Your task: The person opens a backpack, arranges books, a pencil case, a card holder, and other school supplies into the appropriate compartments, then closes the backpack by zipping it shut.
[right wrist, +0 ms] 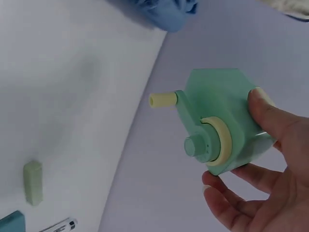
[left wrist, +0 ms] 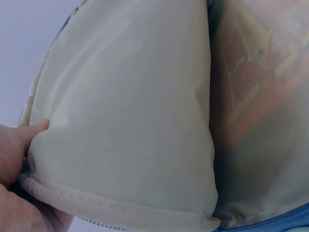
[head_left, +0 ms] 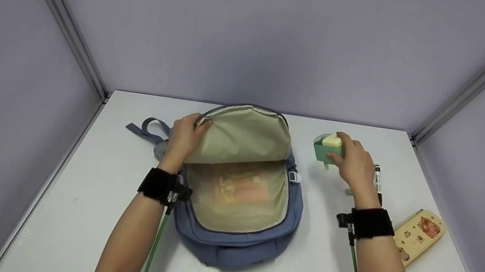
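A blue backpack [head_left: 231,258] lies on the white table with its main compartment unzipped. My left hand [head_left: 184,140] pinches the edge of its beige-lined flap [head_left: 249,137] and holds it raised. Inside, an orange and yellow printed item [left wrist: 241,72] shows in the left wrist view, its lower part in shadow. To the right of the bag, my right hand [head_left: 357,167] grips a green hand-crank pencil sharpener [right wrist: 217,101] above the table, thumb on one side and fingers on the other. Its crank, with a pale yellow knob, faces the right wrist camera.
Beside my right wrist lies a black and white marker [head_left: 377,179]. A small pale green block [right wrist: 33,182] and part of a teal item [right wrist: 12,222] are near it. At the right sits a yellow pencil case [head_left: 419,236] with cartoon prints. Grey panels [head_left: 255,39] enclose the table.
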The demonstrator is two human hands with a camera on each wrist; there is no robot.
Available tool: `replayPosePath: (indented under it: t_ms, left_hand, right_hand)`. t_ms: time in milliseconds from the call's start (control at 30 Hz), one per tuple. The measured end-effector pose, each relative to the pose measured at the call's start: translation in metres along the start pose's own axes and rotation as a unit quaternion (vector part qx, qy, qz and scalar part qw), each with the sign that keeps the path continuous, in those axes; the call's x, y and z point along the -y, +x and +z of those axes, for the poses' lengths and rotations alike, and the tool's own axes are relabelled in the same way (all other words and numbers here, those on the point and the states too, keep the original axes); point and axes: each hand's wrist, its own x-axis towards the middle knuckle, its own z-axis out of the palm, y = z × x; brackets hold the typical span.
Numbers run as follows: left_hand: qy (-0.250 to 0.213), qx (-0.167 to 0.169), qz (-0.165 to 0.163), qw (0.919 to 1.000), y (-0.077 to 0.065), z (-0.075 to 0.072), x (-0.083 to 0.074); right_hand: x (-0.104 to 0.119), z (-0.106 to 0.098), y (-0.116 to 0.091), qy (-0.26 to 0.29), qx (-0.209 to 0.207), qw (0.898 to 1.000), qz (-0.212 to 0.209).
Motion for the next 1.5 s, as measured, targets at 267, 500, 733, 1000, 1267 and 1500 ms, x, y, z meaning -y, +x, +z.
replayPosePath:
  t_ms: [267, 500, 733, 1000, 1267, 1500]
  left_hand:
    - [0.008, -0.036, 0.003, 0.9993, -0.005, 0.0, -0.012]
    - [0.006, -0.066, 0.015, 0.9977, -0.006, -0.001, -0.02]
    - [0.001, -0.108, 0.034, 0.9935, -0.003, -0.004, -0.023]
    - [-0.04, -0.132, 0.049, 0.9893, -0.001, -0.004, -0.024]
    - [-0.043, -0.141, 0.051, 0.9878, -0.001, -0.003, -0.024]
    - [-0.045, -0.141, 0.048, 0.9879, -0.002, -0.002, -0.026]
  right_hand:
    - [0.048, 0.0, -0.028, 0.141, 0.077, 0.987, 0.028]
    - [0.071, 0.028, -0.041, 0.258, 0.2, 0.944, 0.038]
    - [0.097, 0.078, -0.046, 0.306, 0.245, 0.918, 0.057]
    - [0.117, 0.107, -0.041, 0.269, 0.254, 0.929, 0.032]
    - [0.142, 0.116, -0.04, 0.272, 0.272, 0.922, -0.043]
    - [0.164, 0.121, -0.043, 0.361, 0.315, 0.875, -0.066]
